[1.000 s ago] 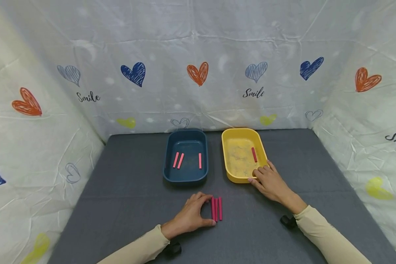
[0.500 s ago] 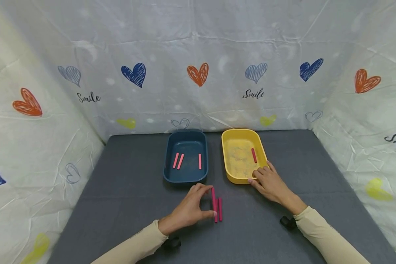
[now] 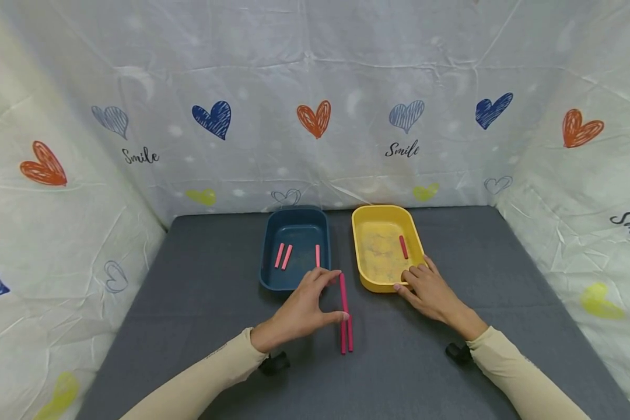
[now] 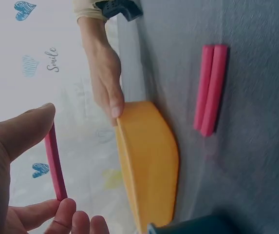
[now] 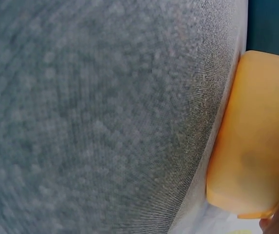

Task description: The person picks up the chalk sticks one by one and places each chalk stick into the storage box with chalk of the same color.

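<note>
Seven pink sticks in all. Three lie in the blue tray (image 3: 269, 251) at far left: a pair (image 3: 283, 256) side by side and a single stick (image 3: 317, 255) near its right wall. One stick (image 3: 403, 247) lies in the yellow tray (image 3: 360, 245) at far right. Two sticks (image 3: 347, 337) lie touching each other on the grey worktop (image 3: 199, 303), near the middle. One stick (image 3: 343, 293) is pinched in the left hand (image 3: 299, 312). Two trays. Two hands: the right hand (image 3: 430, 291) rests on the near rim of the yellow tray.
</note>
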A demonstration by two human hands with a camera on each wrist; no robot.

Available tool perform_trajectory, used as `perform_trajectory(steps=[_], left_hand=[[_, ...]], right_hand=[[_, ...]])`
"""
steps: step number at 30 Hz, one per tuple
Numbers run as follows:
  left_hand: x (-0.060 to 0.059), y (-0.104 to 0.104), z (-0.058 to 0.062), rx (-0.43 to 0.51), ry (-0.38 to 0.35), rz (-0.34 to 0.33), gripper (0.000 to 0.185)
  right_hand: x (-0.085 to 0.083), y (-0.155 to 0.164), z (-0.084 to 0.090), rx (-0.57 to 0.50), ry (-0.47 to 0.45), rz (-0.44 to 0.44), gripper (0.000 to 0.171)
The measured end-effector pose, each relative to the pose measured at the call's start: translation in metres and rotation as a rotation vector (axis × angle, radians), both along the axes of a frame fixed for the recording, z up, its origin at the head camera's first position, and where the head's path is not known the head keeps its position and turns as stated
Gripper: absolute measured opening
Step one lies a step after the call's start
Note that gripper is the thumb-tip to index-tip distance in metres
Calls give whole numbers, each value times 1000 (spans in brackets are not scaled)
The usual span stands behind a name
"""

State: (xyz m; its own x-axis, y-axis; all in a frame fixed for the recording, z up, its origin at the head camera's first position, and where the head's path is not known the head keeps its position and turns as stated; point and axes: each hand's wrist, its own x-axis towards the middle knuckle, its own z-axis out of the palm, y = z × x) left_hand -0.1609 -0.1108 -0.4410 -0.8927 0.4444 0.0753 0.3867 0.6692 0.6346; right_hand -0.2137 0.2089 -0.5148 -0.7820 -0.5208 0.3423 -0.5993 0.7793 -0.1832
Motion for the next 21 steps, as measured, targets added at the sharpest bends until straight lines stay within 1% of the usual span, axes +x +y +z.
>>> perform_trajectory(steps=[5, 9, 12, 17, 21], left_hand=[[-9, 0, 9, 18, 15, -6, 84], [-17, 3, 14, 41, 2, -4, 82], [-23, 6, 14, 53, -4, -1, 82], [-32, 12, 13, 64, 7, 0, 82], [-43, 19, 15, 79, 21, -12, 82]], right_hand=[[-1, 0, 0, -14, -14, 6, 21], [-2, 1, -1, -13, -15, 7, 22], [-1, 1, -2, -16, -15, 7, 23], [-2, 0, -3, -9, -10, 0, 23], [-3, 1, -3, -3, -4, -3, 22]])
